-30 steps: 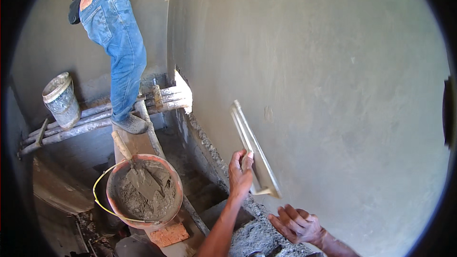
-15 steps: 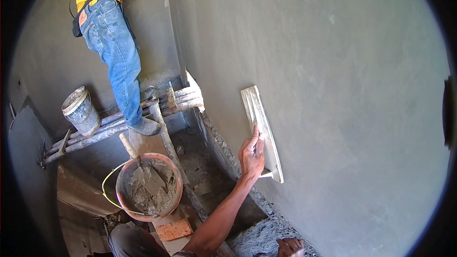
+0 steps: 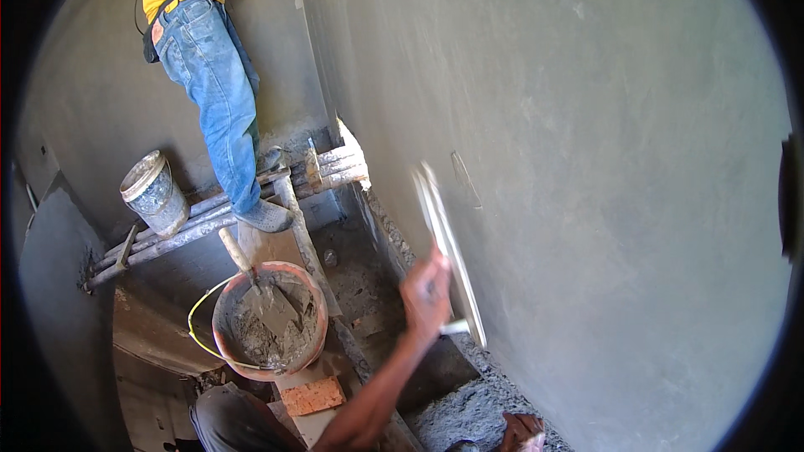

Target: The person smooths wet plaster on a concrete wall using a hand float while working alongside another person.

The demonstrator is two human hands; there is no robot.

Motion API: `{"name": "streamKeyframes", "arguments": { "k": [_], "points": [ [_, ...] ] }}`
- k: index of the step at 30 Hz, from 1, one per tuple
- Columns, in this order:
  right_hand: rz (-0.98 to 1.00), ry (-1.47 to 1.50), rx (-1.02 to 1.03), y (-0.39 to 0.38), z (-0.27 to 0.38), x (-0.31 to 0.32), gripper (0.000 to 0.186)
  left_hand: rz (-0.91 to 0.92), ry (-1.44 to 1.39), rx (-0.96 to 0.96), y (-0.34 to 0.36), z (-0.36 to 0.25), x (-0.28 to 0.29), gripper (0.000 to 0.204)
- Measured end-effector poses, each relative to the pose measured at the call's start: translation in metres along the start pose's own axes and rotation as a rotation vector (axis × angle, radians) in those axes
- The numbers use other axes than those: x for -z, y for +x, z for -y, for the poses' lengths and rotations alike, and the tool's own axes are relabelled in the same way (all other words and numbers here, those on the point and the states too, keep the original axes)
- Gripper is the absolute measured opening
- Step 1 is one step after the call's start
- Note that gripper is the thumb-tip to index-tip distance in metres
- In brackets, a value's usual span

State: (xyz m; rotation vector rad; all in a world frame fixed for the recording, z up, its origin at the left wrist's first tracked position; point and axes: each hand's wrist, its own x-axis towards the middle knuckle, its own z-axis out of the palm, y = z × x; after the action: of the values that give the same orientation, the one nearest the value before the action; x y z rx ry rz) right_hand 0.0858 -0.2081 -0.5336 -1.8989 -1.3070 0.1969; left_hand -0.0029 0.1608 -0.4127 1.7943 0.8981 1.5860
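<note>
Gripped in my left hand (image 3: 425,297) is a long, narrow pale plastering float (image 3: 459,268), held upright along the grey plastered wall (image 3: 628,159); I cannot tell whether it touches the wall. Motion blurs the hand and float. My right hand (image 3: 523,433) is low at the bottom edge by the rough ledge, cut off, its fingers unclear. Left of the float, a round bucket of grey mortar (image 3: 285,335) stands on a plank, with a trowel (image 3: 272,310) lying in it, handle up. A reddish brick (image 3: 312,396) lies just below the bucket.
A co-worker (image 3: 209,84) in jeans and yellow top stands at the plank's far end. A spattered white pail (image 3: 155,194) rests on bundled scaffold poles (image 3: 180,238). A dark recess (image 3: 360,276) runs between plank and wall; rough rubble (image 3: 456,418) lies along the wall's foot.
My left hand and float rose rightward, then came back down and left. My right hand dropped to the bottom edge since a second ago. The view has shifted slightly.
</note>
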Motion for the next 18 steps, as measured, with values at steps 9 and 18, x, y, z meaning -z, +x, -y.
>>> {"name": "streamKeyframes", "arguments": {
  "k": [9, 18],
  "points": [
    [0.009, -0.009, -0.036, -0.006, -0.009, -0.003, 0.021, 0.013, 0.044, -0.046, 0.190, -0.022, 0.000, 0.042],
    [0.011, 0.006, -0.129, -0.033, -0.037, -0.019, 0.021, -0.011, 0.149, -0.200, -0.005, 0.059, -0.053, 0.056]
  ]
}}
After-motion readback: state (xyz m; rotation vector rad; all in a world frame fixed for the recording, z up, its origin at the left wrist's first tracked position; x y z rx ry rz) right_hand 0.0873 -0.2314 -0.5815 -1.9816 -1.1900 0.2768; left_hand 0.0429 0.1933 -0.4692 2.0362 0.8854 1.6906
